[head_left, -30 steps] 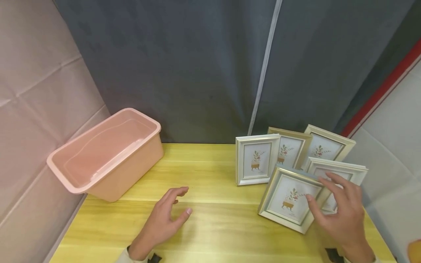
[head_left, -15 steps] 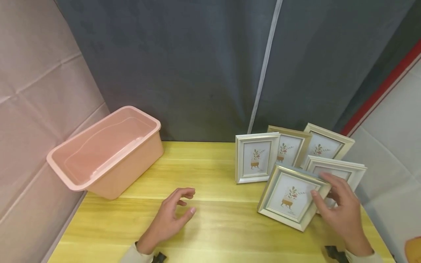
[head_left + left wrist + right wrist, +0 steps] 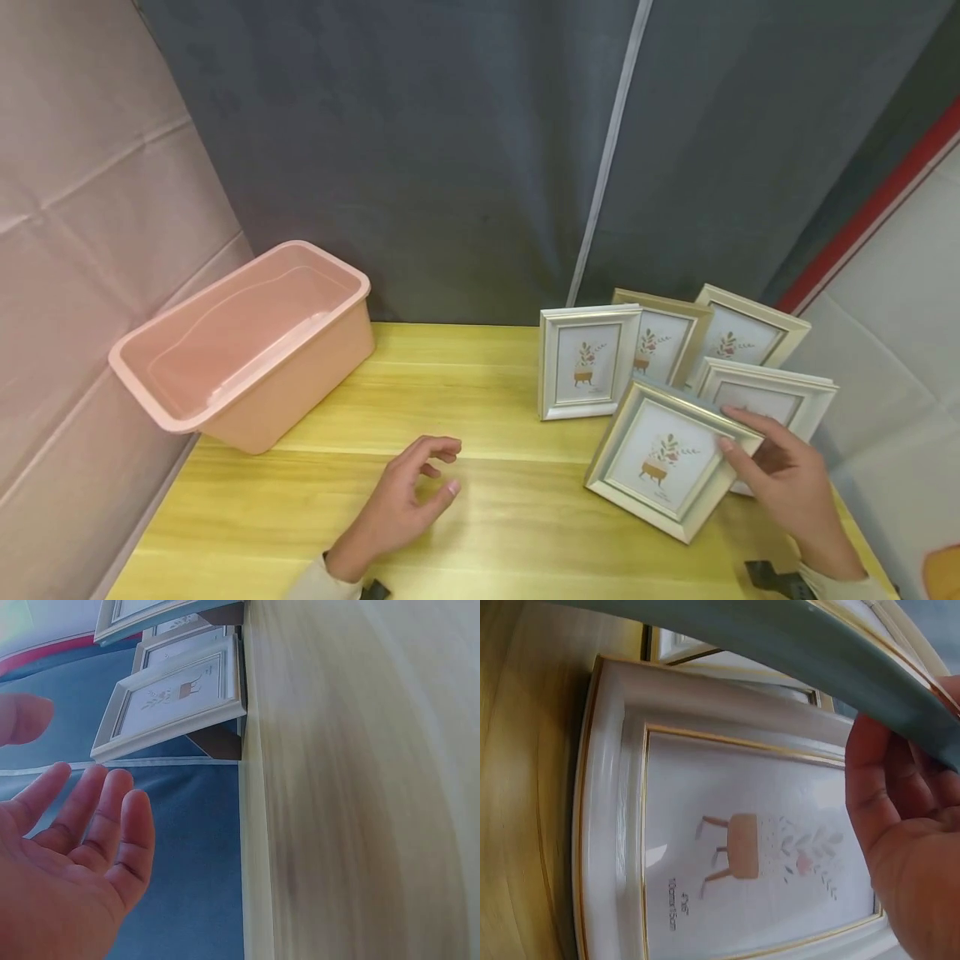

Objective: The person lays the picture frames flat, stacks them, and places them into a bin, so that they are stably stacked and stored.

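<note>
My right hand (image 3: 795, 483) pinches the upper right edge of the front picture frame (image 3: 667, 458), thumb on its face and fingers behind. That picture frame leans slightly askew; its greenish side (image 3: 780, 652) crosses the right wrist view. Close behind stands a white picture frame (image 3: 787, 396), partly covered by the hand and the held frame. Another white picture frame (image 3: 588, 362) is upright to the left, with a tan one (image 3: 663, 337) and a cream one (image 3: 750, 325) at the back. My left hand (image 3: 401, 500) hovers over the table with loosely bent fingers, touching nothing.
A pink plastic bin (image 3: 292, 367) sits at the table's left back corner, with nothing visible inside. The yellow wood table (image 3: 465, 400) meets a dark grey curtain (image 3: 420, 167) behind. Pale fabric walls close in on both sides.
My right hand has come onto the front picture frame's edge and now pinches it; the frame has tilted a little. My left hand has drifted slightly right.
</note>
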`<state>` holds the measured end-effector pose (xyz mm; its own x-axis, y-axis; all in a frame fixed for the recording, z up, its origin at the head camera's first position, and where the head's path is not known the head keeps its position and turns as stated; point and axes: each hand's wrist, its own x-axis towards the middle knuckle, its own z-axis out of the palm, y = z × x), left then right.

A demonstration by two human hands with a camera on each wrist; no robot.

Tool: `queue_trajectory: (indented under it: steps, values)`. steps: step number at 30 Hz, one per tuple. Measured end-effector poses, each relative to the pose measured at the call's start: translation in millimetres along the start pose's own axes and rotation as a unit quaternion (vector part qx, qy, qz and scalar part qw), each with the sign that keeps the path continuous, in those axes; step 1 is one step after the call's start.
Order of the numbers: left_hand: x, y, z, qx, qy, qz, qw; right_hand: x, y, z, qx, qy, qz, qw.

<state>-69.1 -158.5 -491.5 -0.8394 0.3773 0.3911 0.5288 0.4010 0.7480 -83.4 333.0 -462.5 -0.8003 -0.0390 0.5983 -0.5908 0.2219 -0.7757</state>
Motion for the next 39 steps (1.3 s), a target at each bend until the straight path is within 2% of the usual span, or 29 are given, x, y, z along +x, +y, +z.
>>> queue_trajectory:
  steps: [2,6,8,10,14,16,20,24,28,32,39]
  values:
    - [0.2,0.4,0.7,0.000,-0.002,0.002,1.0000,-0.7,-1,1,-0.037,0.008,0.000,0.9993]
    - [2.0,1.8,1.4,0.000,-0.006,0.007,1.0000,-1.3,-6,4,-0.077,0.016,0.009,0.9969]
    - [3.1,2.9,1.5,0.000,-0.010,0.009,0.9999,-0.9,-10,7,-0.052,0.013,0.013,0.9985]
    - [4.9,4.8,1.3,-0.001,-0.012,0.008,0.9999,0.1,-15,11,0.002,0.004,0.016,0.9999]
    - [9.5,9.1,1.2,-0.007,-0.018,0.007,0.9998,2.7,-23,21,0.073,-0.009,0.009,0.9973]
    - [11.7,10.9,1.5,-0.017,-0.024,0.004,0.9996,3.6,-24,27,0.073,-0.012,0.002,0.9972]
    - [15.7,12.2,4.3,-0.033,-0.035,0.010,0.9988,4.2,-25,41,0.040,-0.011,0.004,0.9991]
    - [19.6,12.2,10.7,-0.048,-0.046,0.030,0.9973,5.2,-26,57,0.051,-0.016,0.029,0.9982]
    - [24.9,12.5,18.9,-0.073,-0.061,0.044,0.9945,7.8,-27,72,0.062,-0.014,0.033,0.9974]
    - [32.0,14.2,27.1,-0.093,-0.081,0.062,0.9905,11.1,-28,87,0.074,-0.022,0.033,0.9965]
    - [40.1,15.1,40.2,-0.129,-0.133,0.087,0.9788,12.9,-30,107,0.052,-0.039,0.076,0.9950]
